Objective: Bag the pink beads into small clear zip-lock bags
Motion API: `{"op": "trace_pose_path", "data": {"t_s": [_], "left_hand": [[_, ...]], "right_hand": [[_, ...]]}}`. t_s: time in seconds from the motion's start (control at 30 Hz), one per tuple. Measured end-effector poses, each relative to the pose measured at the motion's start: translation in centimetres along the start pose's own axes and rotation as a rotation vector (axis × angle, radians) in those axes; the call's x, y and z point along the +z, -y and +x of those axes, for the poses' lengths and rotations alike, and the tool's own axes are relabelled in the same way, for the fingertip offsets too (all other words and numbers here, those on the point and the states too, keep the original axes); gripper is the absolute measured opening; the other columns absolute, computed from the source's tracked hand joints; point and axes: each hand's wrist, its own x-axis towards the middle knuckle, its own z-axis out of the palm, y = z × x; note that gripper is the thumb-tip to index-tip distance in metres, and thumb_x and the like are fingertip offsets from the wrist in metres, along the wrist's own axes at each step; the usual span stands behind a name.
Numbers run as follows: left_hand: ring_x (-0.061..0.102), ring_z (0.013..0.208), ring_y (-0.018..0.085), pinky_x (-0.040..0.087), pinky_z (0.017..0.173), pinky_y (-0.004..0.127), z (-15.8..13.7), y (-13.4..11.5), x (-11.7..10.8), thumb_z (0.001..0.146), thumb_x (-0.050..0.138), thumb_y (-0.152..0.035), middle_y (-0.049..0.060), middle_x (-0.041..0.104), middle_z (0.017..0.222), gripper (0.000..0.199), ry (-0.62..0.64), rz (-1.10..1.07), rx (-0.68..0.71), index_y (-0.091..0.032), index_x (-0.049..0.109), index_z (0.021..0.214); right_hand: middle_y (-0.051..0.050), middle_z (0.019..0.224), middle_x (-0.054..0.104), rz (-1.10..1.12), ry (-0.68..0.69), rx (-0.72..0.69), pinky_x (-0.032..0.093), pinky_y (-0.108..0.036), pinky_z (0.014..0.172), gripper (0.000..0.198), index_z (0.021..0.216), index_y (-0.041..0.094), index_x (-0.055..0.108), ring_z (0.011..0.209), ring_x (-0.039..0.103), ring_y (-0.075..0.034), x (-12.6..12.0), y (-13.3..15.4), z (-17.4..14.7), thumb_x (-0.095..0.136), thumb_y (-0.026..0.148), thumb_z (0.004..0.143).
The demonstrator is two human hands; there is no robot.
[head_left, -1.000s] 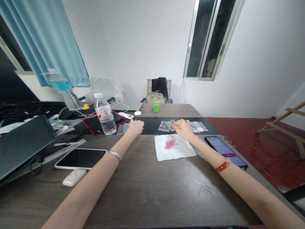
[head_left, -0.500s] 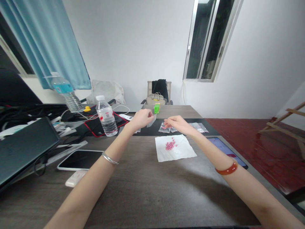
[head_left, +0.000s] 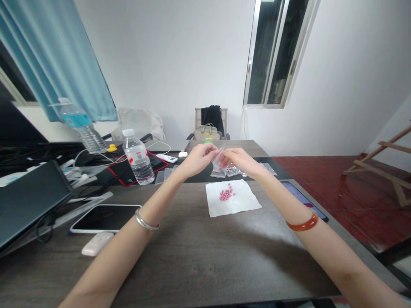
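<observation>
A small clear plastic bag (head_left: pixel 217 159) is up above the dark strip of the table, pinched at its left side by my left hand (head_left: pixel 201 159). My right hand (head_left: pixel 239 161) meets it from the right, its fingers bent and closed on the bag's other edge. Below my hands lies a white paper sheet (head_left: pixel 234 206) with a cluster of pink beads (head_left: pixel 226 195) on it. Several small clear bags with pink beads (head_left: pixel 233 171) lie behind the sheet, partly covered by my right hand.
To the left stand a water bottle (head_left: pixel 138 158), a second bottle (head_left: pixel 81 126) and a laptop (head_left: pixel 32 201). A tablet-like phone (head_left: pixel 105 218) and a white case (head_left: pixel 97 244) lie by my left forearm. Another phone (head_left: pixel 305 199) lies beyond my right forearm.
My left hand has moved right with the clear bag, and my right hand has closed onto it. The view has shifted slightly; the beads stay on the sheet.
</observation>
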Motion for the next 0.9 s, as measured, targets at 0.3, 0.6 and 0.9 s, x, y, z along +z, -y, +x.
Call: {"op": "trace_pose_path", "data": {"t_s": [0.3,0.6,0.9], "left_hand": [[0.059,0.068,0.014,0.045,0.065,0.026,-0.6,-0.9,0.1,0.079,0.056,-0.027,0.004,0.067,0.073,0.017,0.022,0.001,-0.009,-0.013,0.065,0.081],[0.060,0.070,0.016,0.044,0.065,0.027,-0.7,-1.0,0.1,0.083,0.049,-0.025,0.003,0.068,0.074,0.017,0.077,0.183,-0.042,-0.016,0.063,0.079],[0.059,0.076,0.020,0.036,0.078,0.037,-1.3,-2.6,0.9,0.089,0.037,-0.020,0.006,0.066,0.080,0.022,0.177,0.622,0.052,-0.016,0.055,0.076]], "right_hand": [[-0.006,0.067,0.069,0.006,0.075,-0.044,0.047,-0.022,0.062,0.026,0.067,0.014,0.065,0.062,0.062,-0.011,-0.2,-0.1,-0.2,0.053,0.024,0.088],[-0.006,0.071,0.073,-0.101,0.051,-0.067,0.046,-0.021,0.065,0.030,0.066,0.013,0.068,0.066,0.065,-0.011,-0.2,-0.4,-0.2,0.045,0.014,0.085],[-0.005,0.064,0.070,-0.100,0.033,-0.076,0.049,-0.022,0.065,0.024,0.062,0.012,0.066,0.064,0.065,-0.013,-0.2,-2.2,1.2,0.051,0.014,0.080]]}}
